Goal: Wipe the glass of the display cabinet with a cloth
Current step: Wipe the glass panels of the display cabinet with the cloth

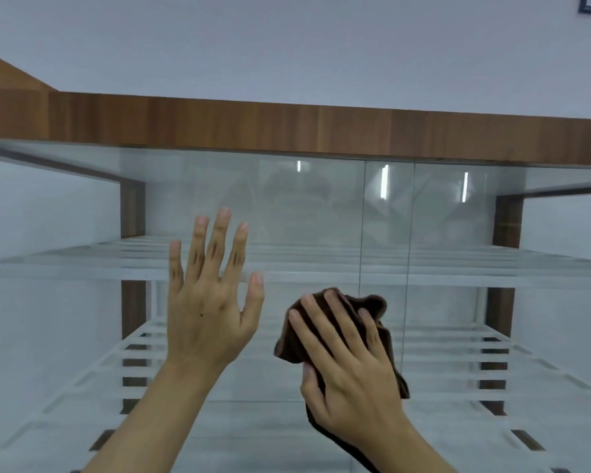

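Your left hand (207, 319) is released, fingers straight and spread, raised in front of the glass (304, 206) of the display cabinet (287, 126). Just beside it, your right hand (348, 370) grasps the bunched brown cloth (372, 307), thumb tucked round it and fingers laid over it, holding it to the glass.

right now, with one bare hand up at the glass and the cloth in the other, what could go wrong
1. The bare left hand is spread at the cabinet glass; if it touches, it may leave fresh prints.
2. The brown cloth is bunched under the right hand, so little of it meets the glass and streaks seem likely.
3. A pane edge runs down behind the cloth; a fold could catch on it.
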The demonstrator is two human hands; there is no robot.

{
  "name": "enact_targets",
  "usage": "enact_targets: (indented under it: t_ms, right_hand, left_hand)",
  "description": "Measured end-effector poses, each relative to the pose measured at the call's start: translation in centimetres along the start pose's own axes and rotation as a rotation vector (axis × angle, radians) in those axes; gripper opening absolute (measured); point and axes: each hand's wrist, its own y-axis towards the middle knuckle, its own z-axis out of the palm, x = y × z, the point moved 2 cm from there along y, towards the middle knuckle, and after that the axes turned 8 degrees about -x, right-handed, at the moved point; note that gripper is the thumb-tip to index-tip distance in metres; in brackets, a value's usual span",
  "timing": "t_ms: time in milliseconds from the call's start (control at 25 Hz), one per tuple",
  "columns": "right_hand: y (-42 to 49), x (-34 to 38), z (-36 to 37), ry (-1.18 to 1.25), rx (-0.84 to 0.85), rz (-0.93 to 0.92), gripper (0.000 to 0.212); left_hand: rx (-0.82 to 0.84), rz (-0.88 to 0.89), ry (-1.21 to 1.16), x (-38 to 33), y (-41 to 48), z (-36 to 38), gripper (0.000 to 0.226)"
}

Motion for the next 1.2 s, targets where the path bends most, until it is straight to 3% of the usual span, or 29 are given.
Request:
enact_targets:
  t_ms: [240,360,480,640,800,920,1040,1200]
  right_hand:
    - [5.2,-4.1,-1.1,-0.040,-0.162,0.337,0.066]
    - [5.2,1.1,0.6,0.010,-0.129,0.226,0.068]
    - [-2.2,5.0,1.9,0.041,0.007,0.073,0.072]
    - [-5.4,1.1,0.7,-0.045,-0.055,0.171,0.070]
    - [1.9,0.1,0.6,-0.046,-0.170,0.335,0.065]
    - [2.7,4.3,2.0,-0.021,-0.135,0.262,0.067]
    - [-3.1,6.0,2.6,-0.022,-0.040,0.129,0.068]
    - [-4.8,0.4,0.9,-0.103,-0.123,0.278,0.064]
  left_hand:
    - [0.040,-0.003,-0.006,-0.6,-3.5,-0.5,0.062]
    - [0.046,-0.005,0.011,-0.2,-5.3,-0.9,0.061]
    - [0.056,-0.003,0.019,0.5,-6.8,-1.1,0.061]
    - [0.059,0.016,0.002,1.5,-8.2,-1.4,0.061]
    - [0.068,0.035,-0.002,2.1,-8.4,-1.4,0.062]
    - [0.052,0.040,-0.004,2.3,-8.4,-1.3,0.063]
    - [0.035,0.027,-0.012,2.8,-8.5,-1.3,0.064]
    - [0.012,0.014,-0.040,2.8,-8.6,-1.2,0.063]
